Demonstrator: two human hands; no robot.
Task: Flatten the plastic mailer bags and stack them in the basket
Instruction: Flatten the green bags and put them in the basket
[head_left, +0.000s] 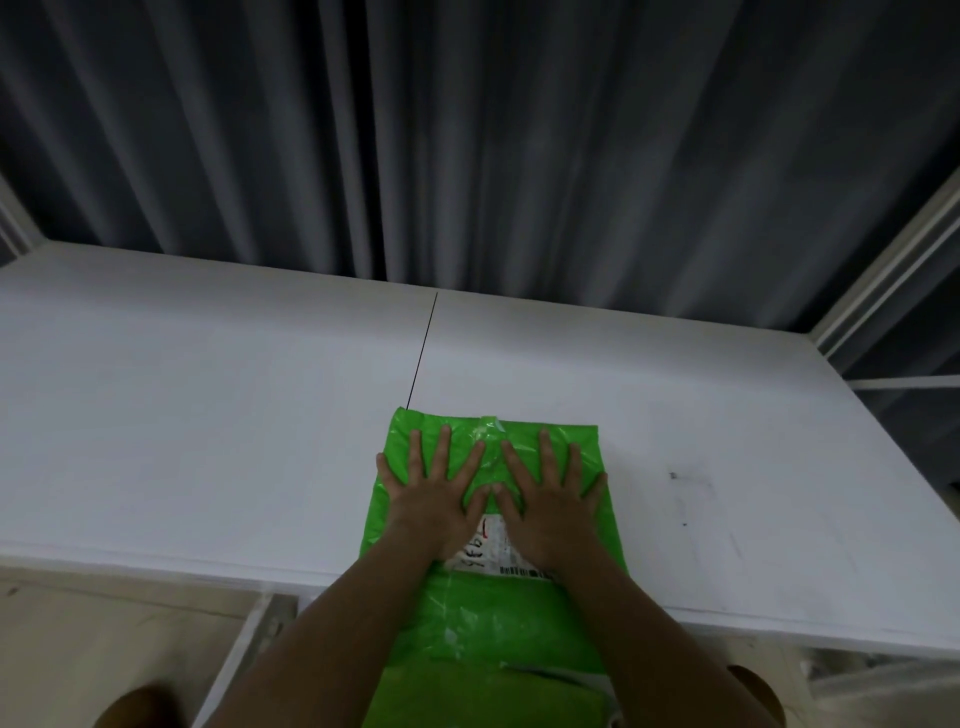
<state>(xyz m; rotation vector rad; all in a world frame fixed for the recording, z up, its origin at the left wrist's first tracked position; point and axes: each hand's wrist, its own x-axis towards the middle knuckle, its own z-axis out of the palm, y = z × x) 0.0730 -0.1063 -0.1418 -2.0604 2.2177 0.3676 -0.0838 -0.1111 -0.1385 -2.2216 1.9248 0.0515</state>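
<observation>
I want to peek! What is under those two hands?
Under the left hand and right hand lies a green mailer bag on the white table. They partly cover its white label; its text there is hidden.

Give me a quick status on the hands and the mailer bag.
Left hand and right hand flat, fingers spread, pressing the green mailer bag. Bag lies on the white table, near end overhanging the edge. Basket not in view.

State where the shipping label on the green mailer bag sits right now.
In the head view, the shipping label lies mid-bag on the green mailer bag, between the wrists of the left hand and right hand.
</observation>
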